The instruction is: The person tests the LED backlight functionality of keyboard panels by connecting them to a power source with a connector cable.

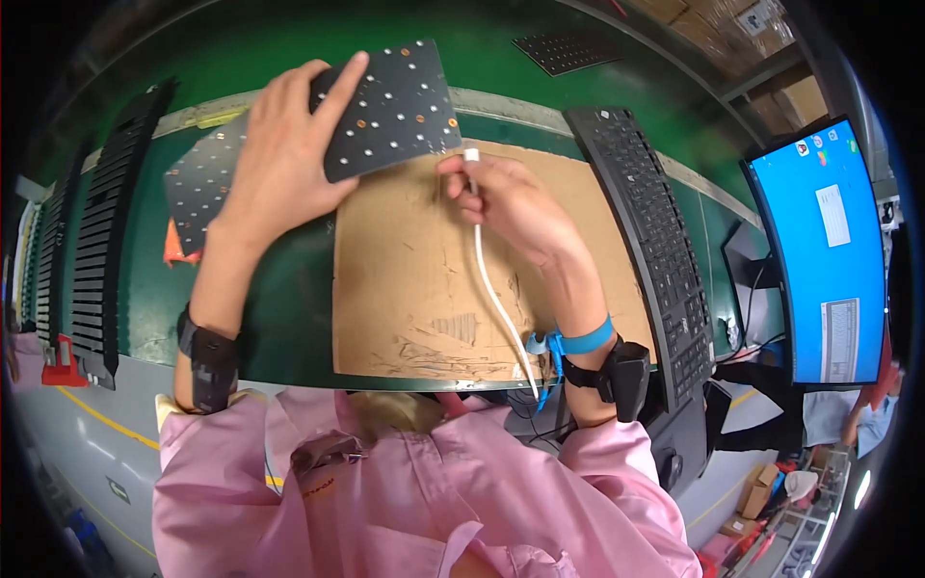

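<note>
My left hand (289, 154) grips a black circuit board (400, 106) by its left edge, thumb and fingers closed on it. White and orange components dot the board's face, and it is tilted up over the cardboard sheet (414, 279). In my right hand (515, 197) is the white plug of a cable (493, 289), pinched between thumb and fingers. The plug's tip points up, close to the board's lower right corner; whether they touch I cannot tell. From my fingers the cable runs down over the front edge of the table.
Another dotted board (202, 178) lies left of my left hand, near an orange piece (178, 243). A further board (568, 53) lies at the back. Right of the cardboard stand a black keyboard (650, 222) and a lit monitor (824, 260). Black slotted racks (111, 231) line the left side.
</note>
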{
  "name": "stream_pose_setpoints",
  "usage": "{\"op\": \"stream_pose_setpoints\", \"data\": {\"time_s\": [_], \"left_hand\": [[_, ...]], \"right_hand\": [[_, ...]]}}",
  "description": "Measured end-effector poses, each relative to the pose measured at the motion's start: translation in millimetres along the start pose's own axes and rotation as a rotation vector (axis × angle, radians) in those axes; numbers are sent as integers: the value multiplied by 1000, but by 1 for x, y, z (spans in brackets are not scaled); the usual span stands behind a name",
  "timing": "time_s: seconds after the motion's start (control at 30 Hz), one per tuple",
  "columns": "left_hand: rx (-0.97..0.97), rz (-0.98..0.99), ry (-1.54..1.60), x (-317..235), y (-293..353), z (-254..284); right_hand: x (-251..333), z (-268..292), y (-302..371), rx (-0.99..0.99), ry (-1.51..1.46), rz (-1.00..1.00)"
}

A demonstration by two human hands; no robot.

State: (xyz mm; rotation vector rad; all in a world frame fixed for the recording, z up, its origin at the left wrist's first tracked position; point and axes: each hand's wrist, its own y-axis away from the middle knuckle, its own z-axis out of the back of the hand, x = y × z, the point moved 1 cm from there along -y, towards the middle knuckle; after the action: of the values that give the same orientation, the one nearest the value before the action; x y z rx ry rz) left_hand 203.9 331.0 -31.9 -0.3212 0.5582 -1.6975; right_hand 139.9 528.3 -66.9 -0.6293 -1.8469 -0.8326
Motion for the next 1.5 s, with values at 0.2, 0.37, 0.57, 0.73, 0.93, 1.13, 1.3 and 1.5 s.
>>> {"op": "stream_pose_setpoints", "data": {"time_s": [0.2,0.37,0.57,0.73,0.93,1.13,1.3,1.5], "left_hand": [[-7,23,-140,5,1,4],[1,40,-147,2,1,2],[23,46,-132,-3,2,3],[27,62,-137,-4,2,0],[21,76,-132,-3,3,0],[38,78,-129,-4,3,0],[42,69,-163,-4,3,0],[12,72,-32,-5,3,0]], "right_hand": [[-4,-20,11,98,327,180],[-4,-22,11,37,391,217],[-7,-21,11,14,391,249],[-8,-20,10,12,360,265],[-8,-21,10,6,337,252],[-8,-22,11,-6,338,261],[-8,-21,12,4,336,256],[-12,-23,10,-21,370,280]]}}
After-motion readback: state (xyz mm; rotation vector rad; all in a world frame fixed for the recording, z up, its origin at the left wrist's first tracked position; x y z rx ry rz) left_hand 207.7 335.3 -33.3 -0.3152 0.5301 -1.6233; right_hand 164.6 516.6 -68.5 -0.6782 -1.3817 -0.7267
